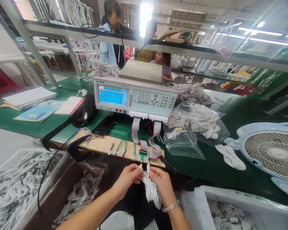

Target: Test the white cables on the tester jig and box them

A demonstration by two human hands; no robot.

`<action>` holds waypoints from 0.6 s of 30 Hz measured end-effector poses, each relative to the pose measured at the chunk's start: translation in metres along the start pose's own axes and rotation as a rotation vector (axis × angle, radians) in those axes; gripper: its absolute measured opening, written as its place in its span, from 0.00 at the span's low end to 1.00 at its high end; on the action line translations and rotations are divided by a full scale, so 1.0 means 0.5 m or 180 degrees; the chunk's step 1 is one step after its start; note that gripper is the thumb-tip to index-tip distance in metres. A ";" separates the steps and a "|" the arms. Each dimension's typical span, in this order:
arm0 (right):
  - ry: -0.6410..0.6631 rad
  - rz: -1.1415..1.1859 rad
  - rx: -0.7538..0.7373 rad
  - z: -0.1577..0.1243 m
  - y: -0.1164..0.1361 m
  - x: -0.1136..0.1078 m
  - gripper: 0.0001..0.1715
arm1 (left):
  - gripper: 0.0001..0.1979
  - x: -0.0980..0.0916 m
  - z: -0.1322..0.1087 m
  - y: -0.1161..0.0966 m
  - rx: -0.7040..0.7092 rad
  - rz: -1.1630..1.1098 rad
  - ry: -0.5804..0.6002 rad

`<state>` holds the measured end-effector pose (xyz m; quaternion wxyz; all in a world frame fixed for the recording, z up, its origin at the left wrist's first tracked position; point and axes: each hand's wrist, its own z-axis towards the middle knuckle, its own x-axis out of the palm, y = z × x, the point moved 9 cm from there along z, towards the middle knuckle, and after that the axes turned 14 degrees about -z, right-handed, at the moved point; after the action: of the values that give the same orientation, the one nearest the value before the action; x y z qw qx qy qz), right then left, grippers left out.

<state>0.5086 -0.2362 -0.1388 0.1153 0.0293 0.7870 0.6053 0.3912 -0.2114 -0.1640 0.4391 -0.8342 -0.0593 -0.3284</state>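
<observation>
My left hand [127, 179] and my right hand [161, 182] are closed together on a coiled white cable [151, 191]. Each hand pinches one of its plug ends, which point up toward the connectors at the front edge of a wooden test board [103, 144]. The coil hangs down between my wrists. Grey ribbon cables [136, 134] run from the board up to a cable tester [134, 97] with a lit blue screen [112, 95]. A bracelet sits on my right wrist.
Bins of white cables stand at the lower left [12, 188], a lined box [81, 191] and lower right [232, 215]. Clear bags of cables [194, 124] and a fan [271, 153] lie right of the tester. Papers [31, 97] lie left. Other people stand behind the shelf.
</observation>
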 end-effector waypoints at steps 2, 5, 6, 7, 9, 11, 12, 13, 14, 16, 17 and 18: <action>-0.0033 0.0364 0.0208 0.003 -0.017 0.009 0.17 | 0.14 -0.005 -0.001 -0.006 -0.0040 -0.0068 -0.0054; -0.0227 0.0527 0.0285 0.000 -0.024 0.009 0.18 | 0.14 -0.007 -0.004 -0.013 -0.0082 -0.0157 -0.0084; -0.0282 0.0417 0.0205 -0.002 -0.017 0.004 0.18 | 0.13 -0.006 -0.004 -0.014 -0.0107 -0.0172 -0.0072; -0.0300 0.0259 0.0103 -0.006 -0.007 0.000 0.18 | 0.13 -0.004 -0.004 -0.013 -0.0140 -0.0182 -0.0062; -0.0223 -0.0070 -0.0094 -0.014 0.014 -0.007 0.18 | 0.13 -0.002 -0.001 -0.010 -0.0220 -0.0206 -0.0050; -0.0073 -0.0250 -0.0173 -0.022 0.026 -0.010 0.18 | 0.12 0.001 0.005 -0.004 -0.0288 -0.0234 -0.0043; -0.0013 -0.0285 -0.0180 -0.025 0.028 -0.012 0.18 | 0.11 0.002 0.009 -0.001 -0.0318 -0.0257 -0.0048; 0.0016 -0.0295 -0.0185 -0.027 0.028 -0.014 0.19 | 0.11 0.003 0.012 0.002 -0.0345 -0.0285 -0.0067; 0.0033 -0.0290 -0.0196 -0.029 0.027 -0.015 0.19 | 0.11 0.002 0.014 0.005 -0.0363 -0.0315 -0.0102; 0.0039 -0.0272 -0.0221 -0.030 0.023 -0.016 0.20 | 0.10 0.002 0.017 0.011 -0.0345 -0.0367 -0.0193; 0.0032 -0.0264 -0.0227 -0.031 0.020 -0.016 0.19 | 0.10 0.000 0.017 0.012 -0.0289 -0.0392 -0.0249; 0.0020 -0.0251 -0.0221 -0.030 0.016 -0.016 0.19 | 0.11 -0.001 0.016 0.013 -0.0207 -0.0423 -0.0305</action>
<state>0.5123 -0.2499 -0.1263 0.1375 -0.0077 0.7664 0.6274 0.3974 -0.2091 -0.1717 0.3857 -0.8570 -0.1248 -0.3183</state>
